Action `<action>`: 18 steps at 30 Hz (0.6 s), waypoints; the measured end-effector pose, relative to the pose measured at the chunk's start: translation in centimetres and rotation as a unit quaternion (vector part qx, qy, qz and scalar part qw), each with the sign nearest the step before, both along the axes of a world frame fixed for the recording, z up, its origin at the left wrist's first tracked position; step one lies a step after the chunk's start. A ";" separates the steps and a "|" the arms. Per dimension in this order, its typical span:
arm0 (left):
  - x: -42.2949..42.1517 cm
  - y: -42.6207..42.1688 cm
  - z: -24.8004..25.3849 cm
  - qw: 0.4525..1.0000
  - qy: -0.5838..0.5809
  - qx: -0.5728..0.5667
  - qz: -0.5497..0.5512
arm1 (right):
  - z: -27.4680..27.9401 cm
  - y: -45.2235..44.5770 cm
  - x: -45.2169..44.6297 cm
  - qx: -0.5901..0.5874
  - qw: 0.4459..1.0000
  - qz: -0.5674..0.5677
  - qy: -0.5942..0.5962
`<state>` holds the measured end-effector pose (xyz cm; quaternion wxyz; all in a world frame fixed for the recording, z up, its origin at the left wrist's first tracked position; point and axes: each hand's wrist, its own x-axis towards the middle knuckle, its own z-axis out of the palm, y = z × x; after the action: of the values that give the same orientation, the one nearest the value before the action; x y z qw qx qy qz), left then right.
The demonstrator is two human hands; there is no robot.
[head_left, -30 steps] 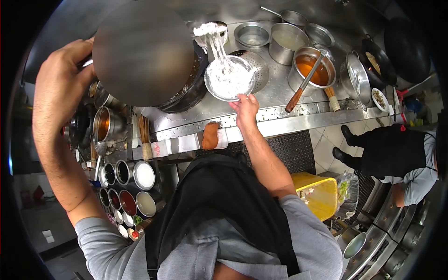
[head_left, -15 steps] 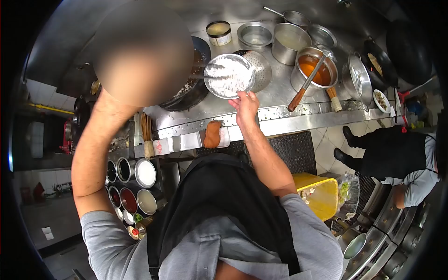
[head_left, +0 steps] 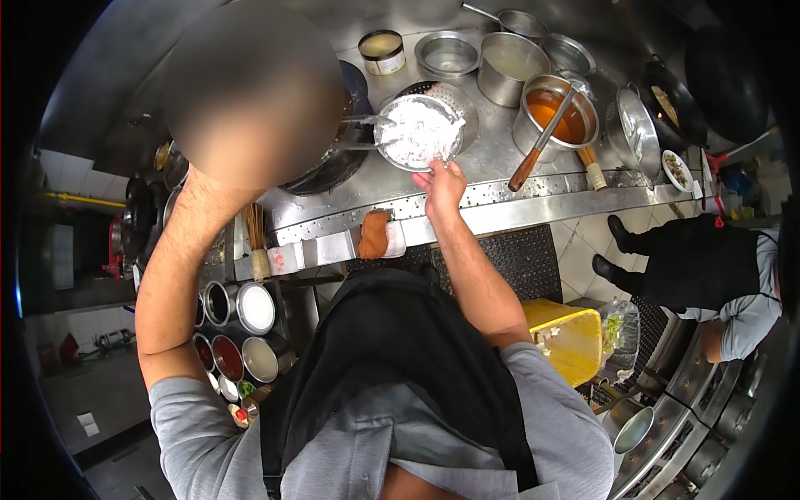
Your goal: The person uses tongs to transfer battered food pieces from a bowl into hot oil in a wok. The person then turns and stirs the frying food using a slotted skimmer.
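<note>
My right hand (head_left: 444, 188) grips the near rim of a round metal bowl (head_left: 387, 153) with thumb and fingers. Clumpy white powder (head_left: 421, 133) fills much of it. The bowl overlaps a perforated colander (head_left: 464, 104) on the counter; whether it rests on that is unclear. My left arm runs up into a blurred patch that hides the left hand (head_left: 250, 158) and its fingers. From the patch's right side, metal tongs (head_left: 360, 147) reach into the powder with two arms apart. Behind the tongs, a dark wok (head_left: 360, 92) is partly covered by the blur.
Along the back stand an open can (head_left: 382, 53), metal pots, and a pot of orange liquid (head_left: 557, 112) with a wooden-handled tool across it. An orange cloth (head_left: 374, 234) lies at the counter's front edge. Below are sauce containers (head_left: 255, 308) and a yellow bin (head_left: 575, 346). Another person (head_left: 708, 267) stands at right.
The bowl has shifted slightly right with my right hand. The tongs, smeared by motion before, now show two separate arms in the powder. The whole view has moved a little.
</note>
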<state>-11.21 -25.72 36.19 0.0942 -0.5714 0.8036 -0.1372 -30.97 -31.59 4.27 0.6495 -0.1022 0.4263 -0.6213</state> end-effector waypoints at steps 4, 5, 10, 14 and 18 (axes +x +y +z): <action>0.1 0.1 -1.2 0.999 0.000 0.046 0.029 | 0.6 0.2 0.0 -0.009 1.000 -0.004 0.008; 0.1 -0.1 -1.5 0.998 0.000 0.053 0.031 | 0.8 0.2 0.0 -0.012 1.000 -0.006 0.010; 0.5 -1.4 -2.2 0.998 -0.007 0.052 0.042 | 0.7 0.0 0.3 -0.013 1.000 -0.002 0.027; 0.1 -0.8 1.5 0.999 -0.022 -0.006 0.040 | 0.6 0.2 -0.1 -0.015 0.999 -0.002 0.034; 0.4 -0.1 5.4 0.996 -0.024 -0.081 0.018 | -0.8 0.3 -0.1 -0.008 0.999 0.000 0.032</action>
<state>-10.76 -25.80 41.60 0.0698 -0.5880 0.7770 -0.2138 -31.09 -31.28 3.45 0.6345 -0.1278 0.4418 -0.6212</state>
